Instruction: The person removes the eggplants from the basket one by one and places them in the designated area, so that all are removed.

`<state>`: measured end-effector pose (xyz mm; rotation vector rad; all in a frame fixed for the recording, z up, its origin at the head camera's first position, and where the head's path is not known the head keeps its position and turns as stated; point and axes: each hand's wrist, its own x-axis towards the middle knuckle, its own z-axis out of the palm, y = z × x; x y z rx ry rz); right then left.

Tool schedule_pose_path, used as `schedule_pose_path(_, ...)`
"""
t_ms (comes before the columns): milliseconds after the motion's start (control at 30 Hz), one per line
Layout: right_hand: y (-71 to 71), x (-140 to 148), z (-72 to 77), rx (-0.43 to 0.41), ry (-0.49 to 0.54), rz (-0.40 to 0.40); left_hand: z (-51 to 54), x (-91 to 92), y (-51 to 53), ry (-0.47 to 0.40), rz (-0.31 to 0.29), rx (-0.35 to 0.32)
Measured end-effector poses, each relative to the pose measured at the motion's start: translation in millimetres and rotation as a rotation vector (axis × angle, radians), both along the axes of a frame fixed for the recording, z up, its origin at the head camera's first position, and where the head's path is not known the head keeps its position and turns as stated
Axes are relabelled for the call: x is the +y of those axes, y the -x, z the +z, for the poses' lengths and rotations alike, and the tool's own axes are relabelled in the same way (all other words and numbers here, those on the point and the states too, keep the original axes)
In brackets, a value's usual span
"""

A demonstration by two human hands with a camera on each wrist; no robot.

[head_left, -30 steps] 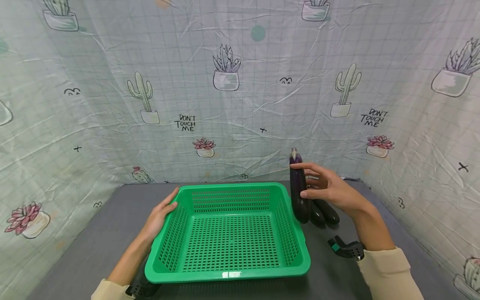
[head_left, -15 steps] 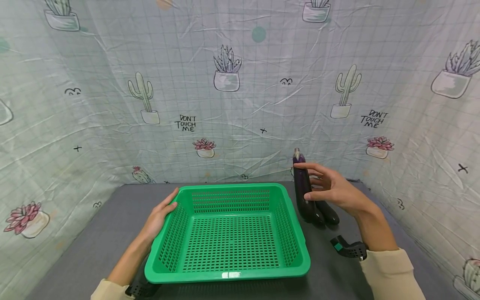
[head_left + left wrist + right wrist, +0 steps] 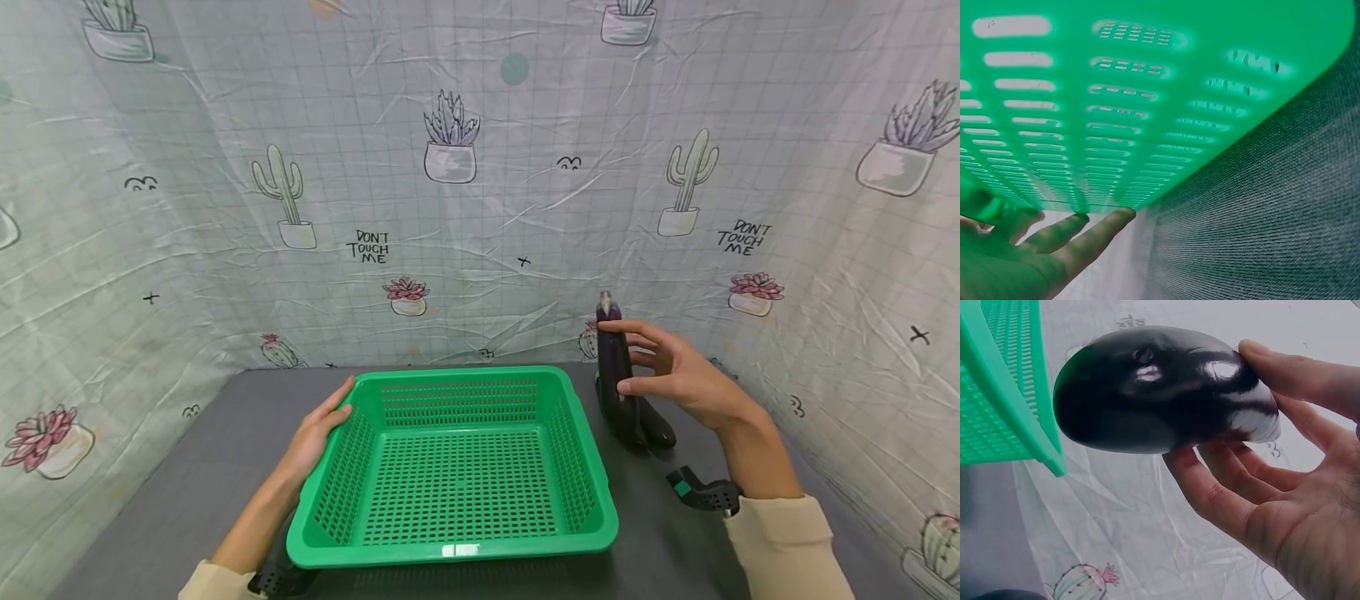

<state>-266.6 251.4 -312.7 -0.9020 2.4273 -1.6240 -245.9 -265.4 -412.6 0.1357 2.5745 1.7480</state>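
My right hand (image 3: 682, 375) holds a dark purple eggplant (image 3: 615, 362), thumb on one side and fingers on the other. It stands nearly upright just right of the basket, stem end up. In the right wrist view the glossy rounded end of this eggplant (image 3: 1141, 406) faces the camera. Partly hidden behind it, another eggplant (image 3: 657, 430) lies on the table. My left hand (image 3: 313, 437) grips the left rim of a green perforated plastic basket (image 3: 450, 552), thumb over the edge. In the left wrist view, its fingers (image 3: 1094, 240) extend along the outside of the basket wall.
A grey cloth-like surface (image 3: 187, 467) covers the table under the basket. Behind and at both sides hangs a pale curtain (image 3: 487, 208) printed with potted cacti. The basket's bottom shows bare. A black wrist strap (image 3: 705, 493) sits on the right wrist.
My right hand has moved slightly right with the eggplant, away from the basket's rim and in front of the eggplants lying there. The left hand and the basket stay put.
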Motion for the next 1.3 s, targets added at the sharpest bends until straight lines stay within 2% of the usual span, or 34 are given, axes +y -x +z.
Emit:
schedule_pose_path(567, 1.8, 10.9, 0.9, -0.008, -0.027, -0.023, 1.3, -0.4, -0.8, -0.029, 0.001, -0.014)
schedule_pose_path(833, 2.6, 16.5, 0.8, 0.006, -0.040, -0.038, 0.7, 0.5, -0.5, -0.070, -0.002, -0.012)
schedule_pose_path(1300, 3.1, 23.7, -0.9, 0.007, -0.048, -0.049, -1.1, 0.1, 0.6, -0.020, 0.003, 0.013)
